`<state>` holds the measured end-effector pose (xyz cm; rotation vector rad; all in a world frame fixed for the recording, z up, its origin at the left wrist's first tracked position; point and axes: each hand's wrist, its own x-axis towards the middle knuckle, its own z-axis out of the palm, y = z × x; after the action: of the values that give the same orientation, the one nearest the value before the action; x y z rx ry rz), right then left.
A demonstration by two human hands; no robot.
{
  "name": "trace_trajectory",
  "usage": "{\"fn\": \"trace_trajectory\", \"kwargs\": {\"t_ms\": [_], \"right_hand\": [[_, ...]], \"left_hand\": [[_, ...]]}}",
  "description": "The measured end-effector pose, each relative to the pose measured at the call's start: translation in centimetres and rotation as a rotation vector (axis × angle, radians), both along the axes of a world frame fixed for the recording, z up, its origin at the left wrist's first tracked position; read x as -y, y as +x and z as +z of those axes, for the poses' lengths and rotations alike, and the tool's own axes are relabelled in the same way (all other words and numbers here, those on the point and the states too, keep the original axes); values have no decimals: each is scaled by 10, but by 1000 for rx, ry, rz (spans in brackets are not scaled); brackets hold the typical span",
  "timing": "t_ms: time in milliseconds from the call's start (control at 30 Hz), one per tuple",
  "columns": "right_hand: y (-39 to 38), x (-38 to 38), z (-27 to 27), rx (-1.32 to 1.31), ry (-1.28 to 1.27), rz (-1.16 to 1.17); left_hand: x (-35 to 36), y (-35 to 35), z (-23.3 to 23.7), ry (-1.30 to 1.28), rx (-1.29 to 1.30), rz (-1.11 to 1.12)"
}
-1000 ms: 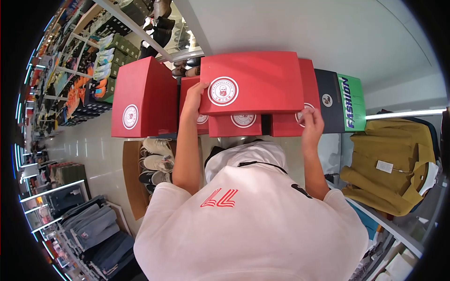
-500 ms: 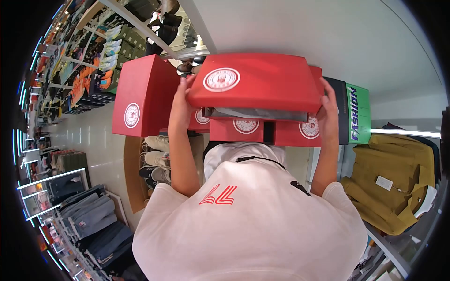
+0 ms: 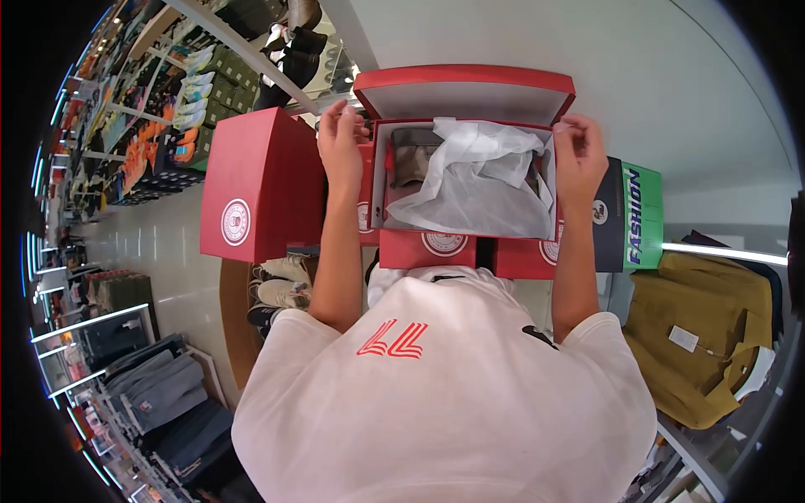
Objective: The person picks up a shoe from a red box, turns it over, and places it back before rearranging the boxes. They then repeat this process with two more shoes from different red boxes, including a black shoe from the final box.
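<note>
A red shoe box (image 3: pixel 470 234) stands uncovered in front of me, on top of other red boxes. White tissue paper (image 3: pixel 470 180) fills most of it, with a greyish-brown shoe (image 3: pixel 409 163) partly showing at the left; the rest is hidden under the paper. Behind the box its red lid (image 3: pixel 470 99) leans back, pale inside towards me. My left hand (image 3: pixel 341 138) is beside the box's back left corner, fingers apart and holding nothing. At the back right corner, my right hand (image 3: pixel 580 151) has loosely bent fingers close to the rim, with nothing in them.
More red boxes (image 3: pixel 264 180) stand at the left and a red box (image 3: pixel 423 251) below. A black box and a green box (image 3: pixel 644 214) are at the right, near a mustard-coloured garment (image 3: pixel 700 335). Shoes (image 3: pixel 285 281) lie on a curved wooden display (image 3: pixel 236 323); folded jeans (image 3: pixel 168 381) are lower left.
The lid has come off the shoe box and tipped back behind it, uncovering the tissue paper and shoe. Both hands have let go of the lid and moved to the box's sides.
</note>
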<state>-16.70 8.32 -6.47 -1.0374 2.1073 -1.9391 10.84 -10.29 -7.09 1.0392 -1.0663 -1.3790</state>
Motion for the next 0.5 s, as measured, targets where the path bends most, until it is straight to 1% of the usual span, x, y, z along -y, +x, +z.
{"fn": "trace_trajectory", "kwargs": {"t_ms": [67,100,167,200,267,300,367,467,500], "right_hand": [[17,6,8,-309,194,344],[23,13,3,-306,196,346],[34,22,-6,-756,390,472],[37,21,-7,-754,394,475],[39,22,-4,-817,625,428],[38,24,-5,-821,623,431],[34,24,-10,-894,568,394],[31,21,-12,-848,582,432],[28,17,-9,-848,583,430]], "left_hand": [[-9,7,-18,-134,151,-96],[-16,7,-25,-154,139,-193],[-34,6,-32,-153,289,-267],[-42,5,-34,-160,356,-295],[-54,6,-30,-220,467,-375],[-60,5,-25,-187,459,-415],[-65,4,-30,-188,480,-426],[-69,3,-34,-181,545,-453],[-71,1,-36,-232,569,-442]]}}
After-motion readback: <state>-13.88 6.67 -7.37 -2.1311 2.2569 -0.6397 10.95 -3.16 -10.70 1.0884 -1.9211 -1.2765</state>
